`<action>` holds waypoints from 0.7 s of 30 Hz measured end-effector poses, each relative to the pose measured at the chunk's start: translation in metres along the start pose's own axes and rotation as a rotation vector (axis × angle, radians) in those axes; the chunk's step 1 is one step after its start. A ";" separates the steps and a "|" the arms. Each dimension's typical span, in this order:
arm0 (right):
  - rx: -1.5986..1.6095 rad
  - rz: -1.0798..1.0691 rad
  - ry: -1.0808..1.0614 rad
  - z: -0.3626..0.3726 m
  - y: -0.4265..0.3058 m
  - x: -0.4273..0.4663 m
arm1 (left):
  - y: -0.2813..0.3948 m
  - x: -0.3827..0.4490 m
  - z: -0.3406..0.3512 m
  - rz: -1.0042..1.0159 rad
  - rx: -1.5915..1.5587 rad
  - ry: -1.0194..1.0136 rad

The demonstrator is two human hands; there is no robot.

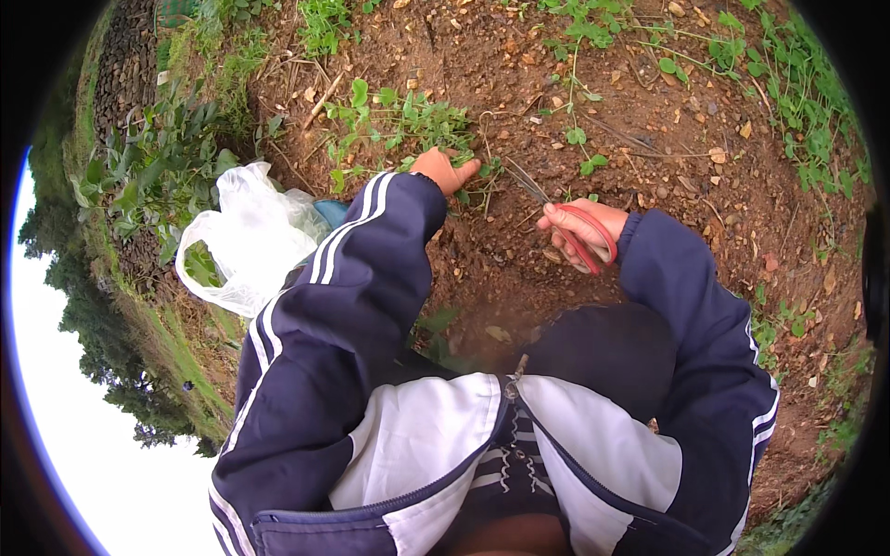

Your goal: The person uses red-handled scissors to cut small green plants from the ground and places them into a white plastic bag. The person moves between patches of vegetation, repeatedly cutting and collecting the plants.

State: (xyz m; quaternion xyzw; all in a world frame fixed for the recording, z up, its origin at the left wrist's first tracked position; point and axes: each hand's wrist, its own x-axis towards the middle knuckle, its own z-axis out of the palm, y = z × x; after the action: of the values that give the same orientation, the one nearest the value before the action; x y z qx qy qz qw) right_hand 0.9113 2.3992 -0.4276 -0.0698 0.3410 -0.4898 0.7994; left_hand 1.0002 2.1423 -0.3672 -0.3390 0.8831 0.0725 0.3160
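My left hand reaches into a low leafy green plant on the brown soil. Its fingers are among the stems and partly hidden, so whether they grip one cannot be told. To the right, my right hand holds scissors with red handles. Their metal blades point up and left towards the plant and look slightly parted, a little apart from my left hand. A white plastic bag lies left of my left sleeve, with something blue partly showing behind the sleeve.
Stony soil surrounds the plant, with dry twigs on it. A leafy bush stands at the left beside the bag. Green trailing vines spread over the upper right. My dark-clothed knee is below my right hand.
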 end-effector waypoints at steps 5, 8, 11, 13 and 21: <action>0.041 0.120 0.038 0.008 0.002 0.036 | -0.013 0.018 0.019 -0.025 -0.148 -0.195; 0.028 0.118 0.054 0.014 0.000 0.056 | -0.002 0.009 0.016 0.016 -0.037 -0.320; 0.114 0.101 0.032 0.013 0.006 0.076 | 0.011 -0.016 0.017 0.108 0.068 -0.154; 0.119 0.102 0.047 0.016 0.005 0.077 | 0.004 -0.017 0.028 0.122 0.111 -0.017; 0.057 0.167 0.000 0.023 0.007 0.039 | -0.034 -0.004 0.038 0.317 -0.062 0.111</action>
State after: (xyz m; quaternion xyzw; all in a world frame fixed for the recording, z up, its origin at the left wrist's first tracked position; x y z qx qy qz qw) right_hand 0.9414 2.3652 -0.4316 -0.0183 0.3314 -0.4307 0.8392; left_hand 1.0440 2.1316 -0.3915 -0.2087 0.9390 0.1295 0.2407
